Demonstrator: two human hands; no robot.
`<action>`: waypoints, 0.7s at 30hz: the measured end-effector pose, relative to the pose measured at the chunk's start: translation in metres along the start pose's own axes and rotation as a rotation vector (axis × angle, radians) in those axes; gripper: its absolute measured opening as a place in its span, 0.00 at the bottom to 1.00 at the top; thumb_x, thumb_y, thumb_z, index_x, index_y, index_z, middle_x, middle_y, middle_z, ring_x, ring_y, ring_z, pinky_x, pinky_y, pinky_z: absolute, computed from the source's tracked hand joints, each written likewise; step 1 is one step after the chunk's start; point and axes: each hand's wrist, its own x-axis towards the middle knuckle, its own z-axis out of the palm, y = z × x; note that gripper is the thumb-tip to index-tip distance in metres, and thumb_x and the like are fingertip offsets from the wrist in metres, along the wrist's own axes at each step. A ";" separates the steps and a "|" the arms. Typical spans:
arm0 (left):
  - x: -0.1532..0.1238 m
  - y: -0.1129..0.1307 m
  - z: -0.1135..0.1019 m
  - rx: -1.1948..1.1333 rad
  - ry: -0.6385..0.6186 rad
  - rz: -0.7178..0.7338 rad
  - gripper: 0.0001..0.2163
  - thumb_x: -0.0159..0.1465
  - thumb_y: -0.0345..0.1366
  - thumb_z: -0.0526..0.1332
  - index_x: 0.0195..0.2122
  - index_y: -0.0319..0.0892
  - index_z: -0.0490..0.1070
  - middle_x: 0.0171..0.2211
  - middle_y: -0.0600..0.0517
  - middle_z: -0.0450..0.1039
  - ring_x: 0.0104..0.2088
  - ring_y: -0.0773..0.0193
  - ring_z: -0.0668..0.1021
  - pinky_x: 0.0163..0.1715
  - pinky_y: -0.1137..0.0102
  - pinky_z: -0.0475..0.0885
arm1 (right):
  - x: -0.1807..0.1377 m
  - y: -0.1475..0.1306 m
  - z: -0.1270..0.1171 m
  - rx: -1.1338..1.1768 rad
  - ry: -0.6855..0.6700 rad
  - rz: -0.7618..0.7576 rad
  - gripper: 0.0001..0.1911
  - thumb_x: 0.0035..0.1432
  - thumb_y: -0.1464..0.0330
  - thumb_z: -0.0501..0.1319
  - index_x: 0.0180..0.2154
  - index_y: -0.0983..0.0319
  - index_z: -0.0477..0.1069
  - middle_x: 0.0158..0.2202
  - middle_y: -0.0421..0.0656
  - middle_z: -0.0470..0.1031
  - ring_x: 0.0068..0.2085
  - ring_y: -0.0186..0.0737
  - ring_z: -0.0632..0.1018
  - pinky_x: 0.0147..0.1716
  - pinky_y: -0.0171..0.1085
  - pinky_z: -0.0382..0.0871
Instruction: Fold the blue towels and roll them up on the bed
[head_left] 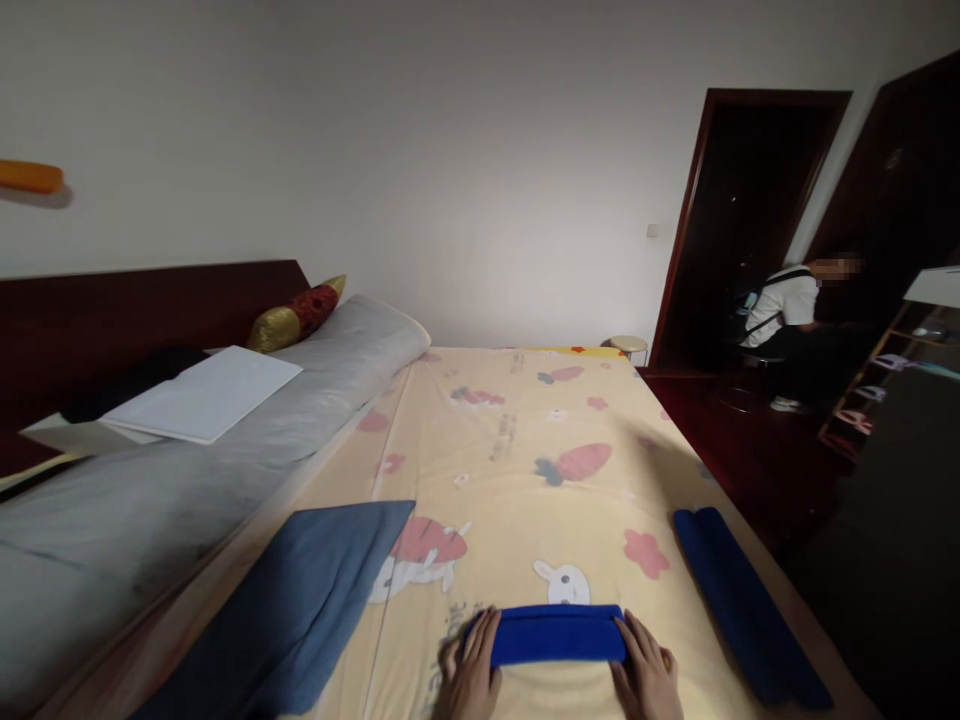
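A bright blue folded cloth (559, 636) lies as a narrow strip across the bed near its front edge. At its left end my left hand (474, 668) grips it, fingertips on top. My right hand (646, 668) grips the right end in the same way, with its thumb low at the near side. To the left lies a grey-blue cloth (300, 600), spread fairly flat with a few creases. On the right, along the bed's edge, rests a dark blue cloth (750, 605) folded into a long double strip.
A patterned sheet (510, 540) covers the bed. Along the headboard (150, 290) lie a long grey pillow (352, 370), white boards or papers (214, 395) and a red-gold cushion (300, 312). A round stool (628, 343) stands beyond. A seated person (784, 310) is by the doors; a shelf (870, 380) stands right.
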 end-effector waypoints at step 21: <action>0.009 0.064 0.024 -0.133 -0.074 0.225 0.41 0.47 0.21 0.50 0.65 0.52 0.50 0.66 0.58 0.52 0.66 0.62 0.58 0.66 0.58 0.55 | 0.021 -0.099 0.030 0.026 -0.094 -0.305 0.38 0.57 0.67 0.53 0.66 0.50 0.41 0.67 0.40 0.51 0.65 0.50 0.59 0.60 0.55 0.55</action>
